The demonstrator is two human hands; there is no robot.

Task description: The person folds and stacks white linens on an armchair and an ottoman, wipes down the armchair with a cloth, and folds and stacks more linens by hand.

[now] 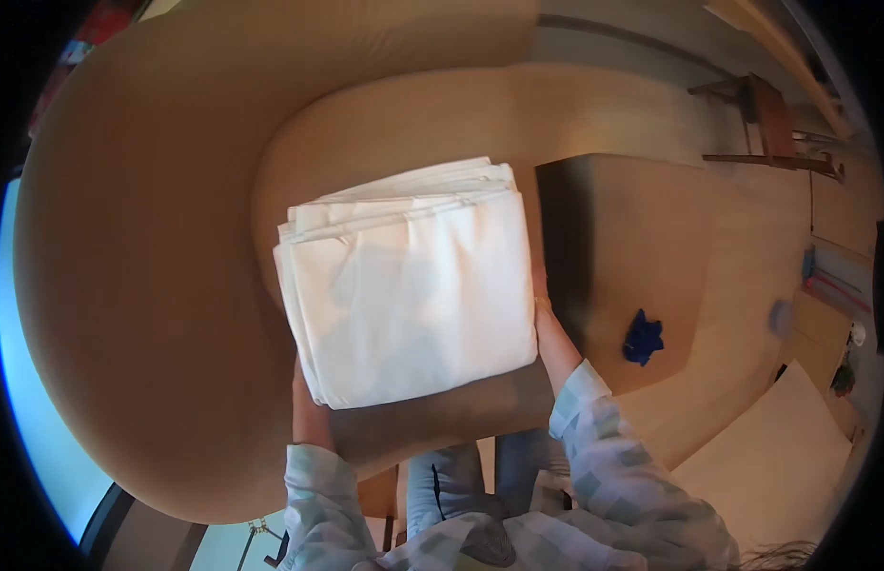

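The folded white sheet (409, 285) sits over the armchair (147, 238) seat. Both hands, left hand (309, 400) and right hand (553, 343), go under it; I cannot tell how the fingers are set.

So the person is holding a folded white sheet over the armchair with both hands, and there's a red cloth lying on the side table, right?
Nearly. The cloth on the side table is dark blue, not red, as the head view shows. The rest holds: the left hand and the right hand hold the folded white sheet at its sides over the armchair.
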